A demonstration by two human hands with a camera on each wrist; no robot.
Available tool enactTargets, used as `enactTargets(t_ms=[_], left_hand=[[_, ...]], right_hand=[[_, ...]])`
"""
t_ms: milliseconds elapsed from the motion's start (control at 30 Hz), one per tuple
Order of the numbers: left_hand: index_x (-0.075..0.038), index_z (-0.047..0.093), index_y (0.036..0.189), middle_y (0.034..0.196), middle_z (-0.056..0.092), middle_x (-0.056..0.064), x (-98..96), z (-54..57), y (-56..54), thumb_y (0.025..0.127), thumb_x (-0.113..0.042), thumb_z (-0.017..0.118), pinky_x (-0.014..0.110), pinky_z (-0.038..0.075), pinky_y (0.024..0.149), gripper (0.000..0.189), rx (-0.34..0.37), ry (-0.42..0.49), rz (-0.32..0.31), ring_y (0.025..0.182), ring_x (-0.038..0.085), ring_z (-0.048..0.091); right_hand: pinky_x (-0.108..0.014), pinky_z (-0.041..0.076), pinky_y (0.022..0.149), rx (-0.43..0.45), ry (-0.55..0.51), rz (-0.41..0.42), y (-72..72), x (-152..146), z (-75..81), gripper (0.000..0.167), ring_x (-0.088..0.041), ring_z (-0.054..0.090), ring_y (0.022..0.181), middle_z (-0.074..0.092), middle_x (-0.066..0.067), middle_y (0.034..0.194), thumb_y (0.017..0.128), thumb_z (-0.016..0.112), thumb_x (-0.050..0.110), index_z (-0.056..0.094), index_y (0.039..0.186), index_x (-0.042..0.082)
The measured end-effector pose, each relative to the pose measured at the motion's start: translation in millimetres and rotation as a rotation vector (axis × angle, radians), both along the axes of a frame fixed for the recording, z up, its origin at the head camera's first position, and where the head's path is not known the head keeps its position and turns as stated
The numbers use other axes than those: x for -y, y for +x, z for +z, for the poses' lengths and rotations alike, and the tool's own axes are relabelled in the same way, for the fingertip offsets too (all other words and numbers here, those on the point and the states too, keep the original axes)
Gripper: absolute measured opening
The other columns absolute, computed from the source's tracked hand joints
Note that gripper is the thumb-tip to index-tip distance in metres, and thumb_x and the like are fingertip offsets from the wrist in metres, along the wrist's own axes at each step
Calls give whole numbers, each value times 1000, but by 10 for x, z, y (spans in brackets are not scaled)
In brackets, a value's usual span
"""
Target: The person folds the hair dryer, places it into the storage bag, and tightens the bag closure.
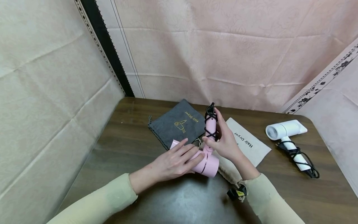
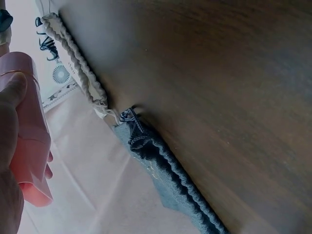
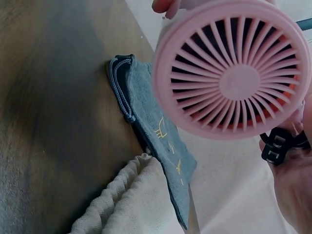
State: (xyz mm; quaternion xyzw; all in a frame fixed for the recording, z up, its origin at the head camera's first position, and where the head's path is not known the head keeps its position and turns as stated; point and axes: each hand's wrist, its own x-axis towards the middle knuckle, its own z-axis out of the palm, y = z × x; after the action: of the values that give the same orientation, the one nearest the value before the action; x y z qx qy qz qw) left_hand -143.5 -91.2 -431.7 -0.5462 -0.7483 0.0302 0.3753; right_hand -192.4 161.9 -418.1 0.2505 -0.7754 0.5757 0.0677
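Observation:
Both hands hold a pink hair dryer [image 1: 210, 165] above the table, its handle pointing away from me. My left hand [image 1: 175, 161] grips the barrel, with the thumb on one side and fingertips showing past the other in the left wrist view. Around the handle, wrapped in black cord [image 1: 211, 133], my right hand [image 1: 226, 142] curls its thumb and fingers. The round slatted intake grille [image 3: 239, 80] faces the right wrist camera. Beneath and behind the dryer lie a dark grey drawstring pouch [image 1: 174, 119] and an off-white pouch [image 1: 251, 149], both printed "Hair Dryer".
A white hair dryer [image 1: 288, 129] with its black cord wound round the handle lies at the right of the brown wooden table [image 1: 117, 149]. Pale cloth [image 1: 223, 56] hangs behind the table and along both sides.

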Motion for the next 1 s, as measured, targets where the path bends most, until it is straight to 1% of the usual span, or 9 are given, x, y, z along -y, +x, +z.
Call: enactTargets(t_ms=[133,233,400,500,567,667,800,867,1000], left_hand=[[-9,63,141,132,68,11,2,-2,2,98,-45,74,51,52,112,57,15,-1,2,121,25,66],[-9,62,142,132,68,11,3,0,-4,97,-47,75,50,51,112,60,25,-4,5,122,25,66],[-9,61,142,132,67,10,8,5,-21,94,-50,77,49,52,112,64,31,-9,4,123,24,65],[-9,61,141,131,67,10,12,11,-34,93,-51,78,48,52,112,66,32,-10,2,123,24,65],[-9,61,141,131,67,10,13,11,-46,93,-51,78,48,52,112,65,29,-10,0,122,24,65],[-9,61,141,132,68,10,11,7,-65,93,-51,77,47,51,113,65,26,-9,-13,122,23,65],[-9,62,140,134,67,10,13,-4,-84,94,-50,77,48,50,114,64,28,-10,-42,124,24,65],[-10,63,140,134,67,10,14,-9,-89,96,-49,74,48,50,115,60,27,-26,-54,125,25,65],[-12,63,141,135,67,9,25,-1,-90,100,-48,69,48,49,115,55,36,-60,-75,127,26,65]], right_hand=[[-20,58,83,-9,28,14,-29,-7,16,112,-20,66,109,50,-17,157,86,79,-9,17,173,26],[-20,58,82,-14,47,20,-57,-11,28,111,-24,66,110,50,-16,157,86,79,-8,18,172,26],[-21,58,85,5,72,44,-86,-15,47,108,-31,65,118,46,-18,159,88,79,-5,17,173,22],[-22,58,84,14,99,50,-100,-18,65,108,-29,65,118,46,-19,159,88,78,-3,16,173,20],[-23,58,82,21,123,53,-110,-22,77,108,-27,66,114,48,-19,157,88,79,-2,15,173,21],[-25,59,79,21,167,58,-121,-30,91,108,-24,67,104,56,-18,147,88,80,1,16,173,22],[-29,60,77,7,207,81,-122,-41,102,107,-23,67,99,61,-18,138,87,81,0,19,172,19],[-36,59,86,-25,259,94,-118,-37,106,104,-23,65,108,58,-17,144,87,80,4,23,172,18],[-50,52,99,-78,357,106,-109,-12,90,101,-27,60,118,57,-15,148,85,77,13,25,171,19]])
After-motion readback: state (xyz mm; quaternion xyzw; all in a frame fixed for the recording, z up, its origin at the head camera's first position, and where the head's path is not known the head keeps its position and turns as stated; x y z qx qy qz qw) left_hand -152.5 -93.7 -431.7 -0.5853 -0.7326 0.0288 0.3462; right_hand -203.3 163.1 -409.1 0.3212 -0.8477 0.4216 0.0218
